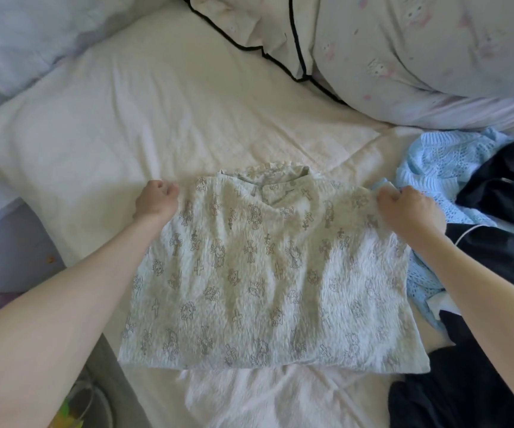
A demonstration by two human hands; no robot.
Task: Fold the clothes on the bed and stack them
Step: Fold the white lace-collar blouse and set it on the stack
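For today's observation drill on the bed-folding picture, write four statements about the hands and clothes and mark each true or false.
1. Both hands grip the patterned top at its shoulders. True: left hand, right hand.
2. The top hangs in the air. False: it lies flat on the bed.
3. A light blue knit garment lies right of the top. True.
4. The dark clothes sit folded at the left. False: they lie unfolded on the right.
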